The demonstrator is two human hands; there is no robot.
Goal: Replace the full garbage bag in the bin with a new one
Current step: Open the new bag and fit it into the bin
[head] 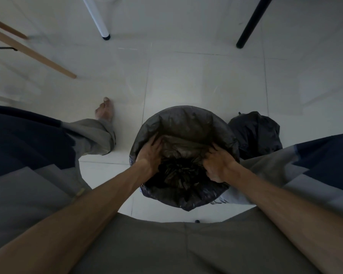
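A round bin stands on the tiled floor between my legs, lined with a dark new garbage bag (183,123) whose edge is folded over the rim. My left hand (150,155) reaches inside on the left, fingers spread flat against the bag's inner wall. At the right side, my right hand (218,165) has its fingers curled into the plastic. The bag's bottom is bunched and dark inside the bin. A tied full black garbage bag (255,133) sits on the floor just right of the bin, behind my right knee.
My bare left foot (105,109) is planted to the left of the bin. A white table leg (99,22) and a black leg (249,26) stand ahead. Wooden chair legs (32,52) angle in from the left.
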